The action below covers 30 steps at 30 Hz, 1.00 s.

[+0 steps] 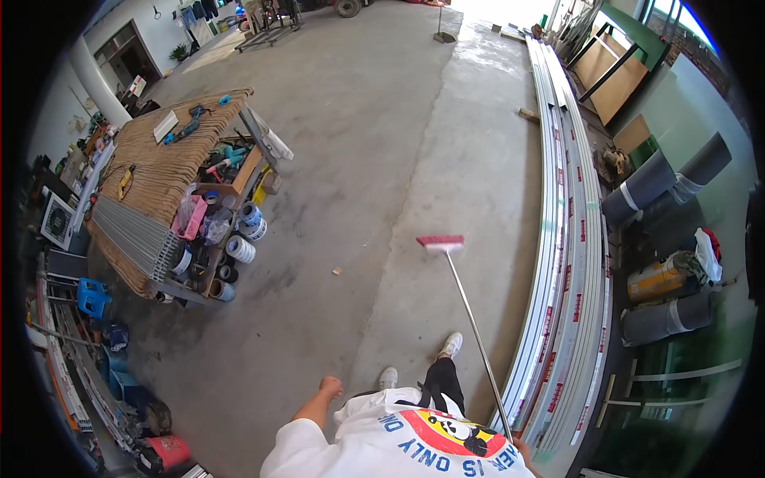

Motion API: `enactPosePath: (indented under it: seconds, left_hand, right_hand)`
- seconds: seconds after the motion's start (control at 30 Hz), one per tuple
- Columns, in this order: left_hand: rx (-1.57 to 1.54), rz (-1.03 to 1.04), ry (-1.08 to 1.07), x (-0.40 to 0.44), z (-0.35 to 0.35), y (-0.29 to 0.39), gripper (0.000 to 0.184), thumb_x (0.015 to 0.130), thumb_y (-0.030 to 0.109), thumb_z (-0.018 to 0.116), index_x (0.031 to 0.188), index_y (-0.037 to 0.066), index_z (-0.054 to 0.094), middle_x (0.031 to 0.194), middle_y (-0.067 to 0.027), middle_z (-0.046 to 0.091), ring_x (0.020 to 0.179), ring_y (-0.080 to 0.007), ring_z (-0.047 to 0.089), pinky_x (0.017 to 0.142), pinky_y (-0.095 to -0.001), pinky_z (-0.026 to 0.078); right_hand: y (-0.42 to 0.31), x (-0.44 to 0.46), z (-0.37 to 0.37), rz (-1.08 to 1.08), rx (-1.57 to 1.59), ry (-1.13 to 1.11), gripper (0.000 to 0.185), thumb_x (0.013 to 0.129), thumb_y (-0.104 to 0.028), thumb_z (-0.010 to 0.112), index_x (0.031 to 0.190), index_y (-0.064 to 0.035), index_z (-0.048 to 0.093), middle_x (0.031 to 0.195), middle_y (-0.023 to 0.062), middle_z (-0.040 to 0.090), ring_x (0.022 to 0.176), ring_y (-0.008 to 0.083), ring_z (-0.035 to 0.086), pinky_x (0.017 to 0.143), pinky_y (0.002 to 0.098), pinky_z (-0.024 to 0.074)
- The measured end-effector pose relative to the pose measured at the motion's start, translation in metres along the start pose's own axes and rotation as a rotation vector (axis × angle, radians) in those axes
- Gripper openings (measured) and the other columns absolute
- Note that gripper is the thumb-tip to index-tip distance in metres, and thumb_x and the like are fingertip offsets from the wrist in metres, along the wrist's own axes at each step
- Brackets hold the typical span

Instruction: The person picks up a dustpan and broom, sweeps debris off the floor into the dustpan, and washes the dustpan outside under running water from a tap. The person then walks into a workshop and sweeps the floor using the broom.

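A broom with a long metal handle and a red-bristled head stretches forward from my right side. Its head rests on the concrete floor ahead of my feet. At the lower edge, my right hand is closed around the upper end of the handle, partly hidden by my white shirt. My left hand hangs out to the left of my body, fingers curled in and nothing seen in them. A small tan scrap lies on the floor to the left of the broom head.
Long bundled metal profiles run along the right side, with dark rolls and glass sheets beyond. At left stands a workbench bearing tools, with buckets beside it. A dustpan stands far ahead.
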<state>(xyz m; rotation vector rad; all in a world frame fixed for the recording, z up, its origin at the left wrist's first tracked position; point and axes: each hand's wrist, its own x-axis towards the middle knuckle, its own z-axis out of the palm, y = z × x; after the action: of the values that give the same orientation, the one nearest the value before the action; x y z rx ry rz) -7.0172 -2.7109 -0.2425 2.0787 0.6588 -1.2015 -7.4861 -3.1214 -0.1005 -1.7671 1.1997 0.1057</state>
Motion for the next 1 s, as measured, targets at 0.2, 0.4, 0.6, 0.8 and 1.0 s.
enactPosePath:
  seconds: [0.2, 0.4, 0.6, 0.8, 1.0]
  left_hand:
    - [0.09, -0.062, -0.113, 0.036, 0.071, 0.102, 0.011, 0.078, 0.013, 0.052, 0.074, 0.006, 0.059, 0.063, -0.0066, 0.06, 0.049, -0.0158, 0.057, 0.04, -0.0302, 0.045]
    - [-0.119, 0.203, -0.083, 0.009, 0.136, 0.322, 0.017, 0.077, 0.017, 0.054, 0.086, 0.004, 0.062, 0.067, -0.005, 0.06, 0.051, -0.0122, 0.057, 0.045, -0.0257, 0.046]
    - [-0.138, 0.715, -0.184, -0.049, 0.172, 0.493, 0.024, 0.077, 0.012, 0.054, 0.097, 0.0, 0.06, 0.069, -0.0033, 0.06, 0.058, -0.0113, 0.056, 0.056, -0.0254, 0.045]
    - [0.064, 0.581, -0.182, 0.005, 0.175, 0.483, 0.023, 0.076, 0.016, 0.055, 0.092, 0.001, 0.062, 0.069, -0.006, 0.062, 0.056, -0.0139, 0.057, 0.051, -0.0282, 0.046]
    - [0.399, 0.009, -0.09, 0.086, 0.1, 0.449, 0.019, 0.076, 0.018, 0.052, 0.083, 0.004, 0.061, 0.068, -0.0077, 0.062, 0.052, -0.0155, 0.058, 0.041, -0.0325, 0.044]
  right_hand:
    - [0.032, 0.08, -0.117, 0.146, -0.193, -0.084, 0.025, 0.073, -0.021, 0.066, 0.084, 0.0015, 0.067, 0.067, 0.0048, 0.063, 0.068, 0.0119, 0.059, 0.063, 0.03, 0.0464]
    - [-0.225, 0.364, -0.036, -0.219, -0.395, -0.006, 0.033, 0.082, -0.03, 0.053, 0.074, 0.0013, 0.062, 0.072, 0.0248, 0.058, 0.073, 0.0414, 0.057, 0.065, 0.0468, 0.0443]
    - [-0.389, 0.546, -0.009, -0.009, -0.017, -0.23, 0.034, 0.085, -0.032, 0.052, 0.077, 0.0008, 0.055, 0.058, 0.0146, 0.056, 0.047, 0.023, 0.055, 0.043, 0.0364, 0.0434]
    - [-0.248, 0.48, -0.075, -0.288, -0.085, 0.063, 0.036, 0.082, -0.034, 0.056, 0.083, 0.0013, 0.057, 0.074, 0.0191, 0.059, 0.069, 0.0329, 0.059, 0.064, 0.0407, 0.045]
    - [-0.091, 0.308, -0.149, 0.326, -0.542, -0.163, 0.048, 0.084, -0.044, 0.048, 0.074, 0.0014, 0.059, 0.074, 0.0258, 0.059, 0.071, 0.042, 0.058, 0.063, 0.0496, 0.0431]
